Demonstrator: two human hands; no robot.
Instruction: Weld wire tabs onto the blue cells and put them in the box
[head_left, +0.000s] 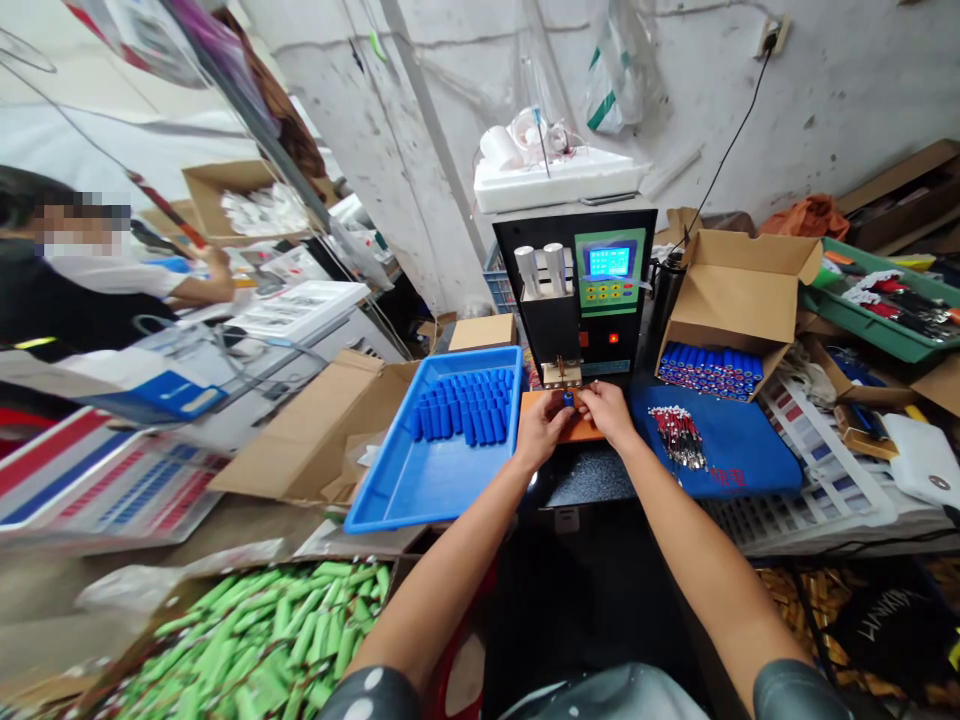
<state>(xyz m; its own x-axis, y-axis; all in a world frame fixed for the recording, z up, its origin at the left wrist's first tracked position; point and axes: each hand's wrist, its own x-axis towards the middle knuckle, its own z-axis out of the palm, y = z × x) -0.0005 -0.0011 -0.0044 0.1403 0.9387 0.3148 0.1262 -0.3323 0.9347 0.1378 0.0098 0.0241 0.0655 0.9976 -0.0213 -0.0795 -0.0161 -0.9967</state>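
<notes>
My left hand (541, 424) is closed with its fingertips on a blue cylindrical battery cell (568, 399). From the other side my right hand (604, 408) comes up close to the same cell, its fingers pinched on something too small to make out. Both hands rest over an orange block (581, 431), right below the electrode tips of a black spot welder (561, 366) with a lit screen. To the left, a blue tray (420, 505) holds many upright blue cells (459, 405). On a blue mat (739, 450) to the right lie red and black wire leads (679, 437).
A cardboard box (739, 285) of blue cells stands right of the welder. Green wrapped batteries (277, 630) fill a box at lower left. A green bin (885, 320) with wire leads sits far right. Another person (90, 260) works at the left.
</notes>
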